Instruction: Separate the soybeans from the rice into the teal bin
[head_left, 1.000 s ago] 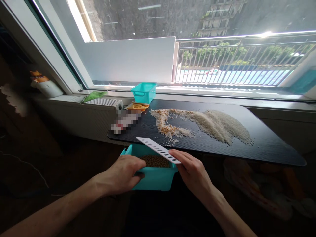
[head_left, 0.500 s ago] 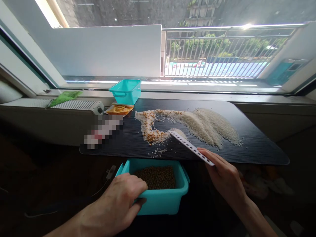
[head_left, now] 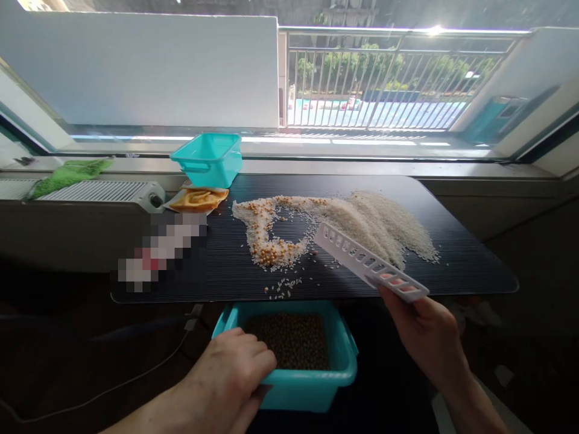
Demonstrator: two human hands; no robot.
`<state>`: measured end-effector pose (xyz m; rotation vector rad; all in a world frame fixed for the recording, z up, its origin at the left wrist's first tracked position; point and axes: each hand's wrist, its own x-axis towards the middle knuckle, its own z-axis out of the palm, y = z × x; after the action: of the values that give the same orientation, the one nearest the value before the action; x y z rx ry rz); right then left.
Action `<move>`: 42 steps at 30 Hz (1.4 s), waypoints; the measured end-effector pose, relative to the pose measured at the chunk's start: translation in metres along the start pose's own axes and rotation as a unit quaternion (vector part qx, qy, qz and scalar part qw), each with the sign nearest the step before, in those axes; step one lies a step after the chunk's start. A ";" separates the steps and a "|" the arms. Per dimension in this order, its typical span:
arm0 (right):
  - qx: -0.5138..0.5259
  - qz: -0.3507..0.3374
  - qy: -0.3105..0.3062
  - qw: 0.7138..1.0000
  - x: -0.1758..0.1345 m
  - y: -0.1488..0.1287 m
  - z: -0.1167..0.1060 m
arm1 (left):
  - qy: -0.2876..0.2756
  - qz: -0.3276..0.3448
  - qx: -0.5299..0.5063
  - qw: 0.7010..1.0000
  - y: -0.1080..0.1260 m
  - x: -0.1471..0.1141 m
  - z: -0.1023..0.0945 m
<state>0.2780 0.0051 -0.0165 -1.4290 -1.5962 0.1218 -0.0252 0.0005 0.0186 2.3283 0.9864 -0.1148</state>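
My left hand (head_left: pixel 239 371) grips the near left rim of a turquoise plastic bin (head_left: pixel 312 386), below the table's front edge. Inside it lies a layer of round brownish beans or peas (head_left: pixel 289 340). My right hand (head_left: pixel 425 331) is closed on the near end of a flat white slotted plastic strip (head_left: pixel 362 259), tilted so that its slotted face shows. The strip's far end is just above the table, by a long heap of white rice (head_left: pixel 362 223). Yellow round beans (head_left: pixel 271 256) are mixed into the rice on the left, which curves around a patch of dark tabletop.
The black table (head_left: pixel 474 271) has scattered rice grains near its front edge. A second turquoise bin (head_left: pixel 210 163) stands at the back left, behind an orange-and-white packet (head_left: pixel 199 199). A green cloth (head_left: pixel 72 175) lies on the radiator (head_left: pixel 113 191). A cable (head_left: pixel 149 367) hangs at lower left.
The white strip has turned to show more of its slotted face, and its tip has lifted off the small rice pile. My left hand still holds the bin. The view has shifted slightly.
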 end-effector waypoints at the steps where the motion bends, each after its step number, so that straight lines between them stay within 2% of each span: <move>1: -0.007 0.003 0.010 1.000 0.001 0.003 0.000 | 0.006 -0.002 -0.003 1.000 0.001 0.000 0.000; 3: -0.006 0.005 0.005 1.000 0.004 0.008 -0.003 | 0.020 -0.006 -0.009 1.000 0.003 0.000 0.001; 8: 0.043 -0.013 -0.057 0.997 0.007 0.011 -0.007 | 0.045 -0.023 -0.008 0.999 0.008 0.002 0.003; 14: 0.067 0.013 -0.048 0.997 0.007 0.015 0.001 | 0.058 -0.053 0.019 0.997 0.013 0.002 0.004; 18: 0.112 -0.005 -0.083 0.990 0.008 0.007 0.005 | 0.062 -0.055 0.026 0.996 0.015 -0.002 0.004; 22: 0.126 0.006 -0.077 0.989 0.009 -0.003 0.008 | 0.071 -0.054 0.040 0.995 0.016 -0.007 0.002; 27: 0.135 0.037 -0.148 0.979 0.007 -0.009 0.013 | 0.074 -0.051 0.064 0.994 0.016 -0.015 0.001; 33: 0.165 0.026 -0.189 0.968 0.004 -0.018 0.020 | 0.090 -0.056 0.081 0.991 0.013 -0.022 0.004; 42: 0.157 0.051 -0.132 0.977 0.002 -0.023 0.010 | 0.123 -0.042 0.090 0.987 0.010 -0.026 0.005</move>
<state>0.2545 0.0048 -0.0066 -1.2825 -1.6277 0.6194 -0.0365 -0.0240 0.0268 2.5089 1.2418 0.0527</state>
